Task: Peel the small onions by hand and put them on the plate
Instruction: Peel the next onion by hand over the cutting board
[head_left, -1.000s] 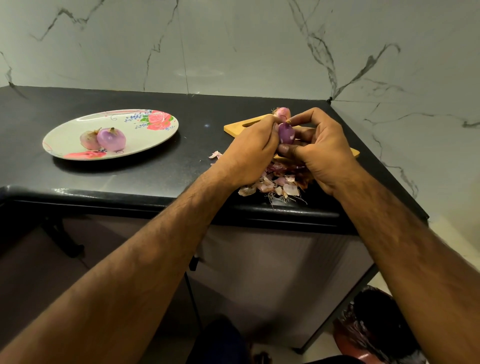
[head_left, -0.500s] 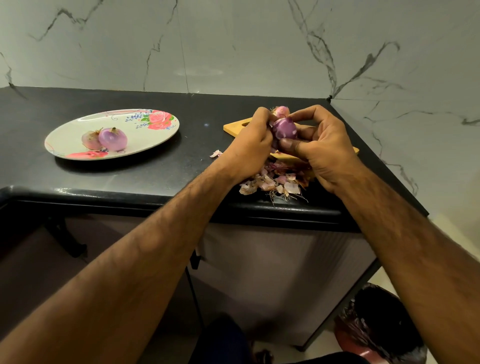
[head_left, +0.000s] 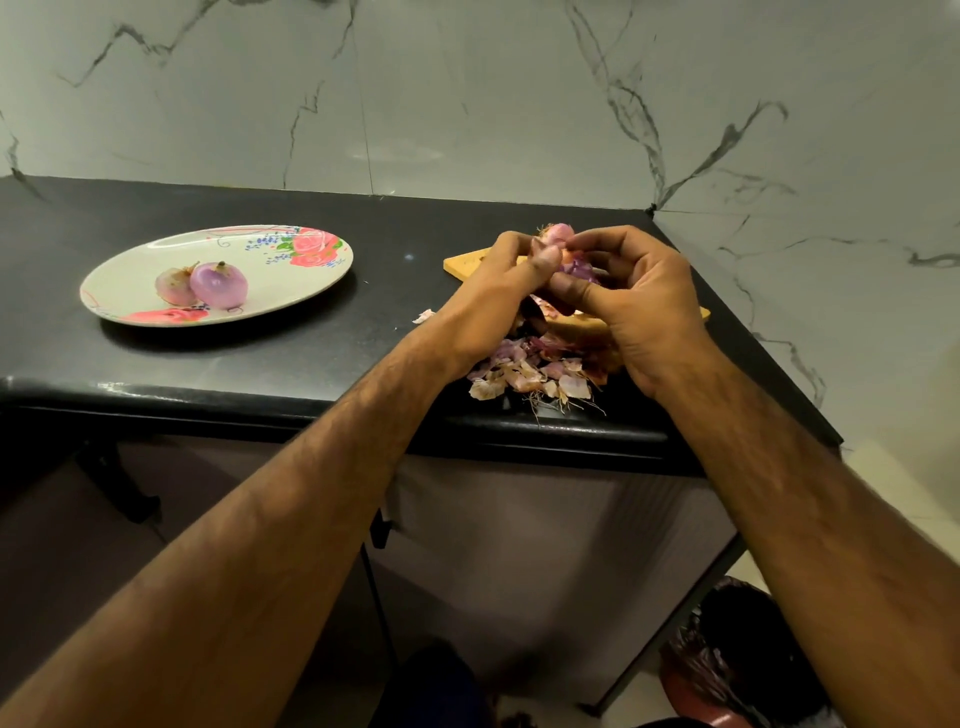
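Observation:
A small purple onion is held between both hands above the wooden cutting board. My left hand pinches it from the left, thumb on top. My right hand grips it from the right, fingers curled round it. Another unpeeled onion shows just behind my fingers. Two peeled onions lie on the floral plate at the left of the black counter.
A heap of onion skins lies at the counter's front edge under my hands. A marble wall stands behind and to the right. A dark-lined bin stands on the floor at lower right.
Both hands have turned the onion slightly and closed in over it, so less of it shows. My left thumb now lies over its top. The plate and skins have not moved.

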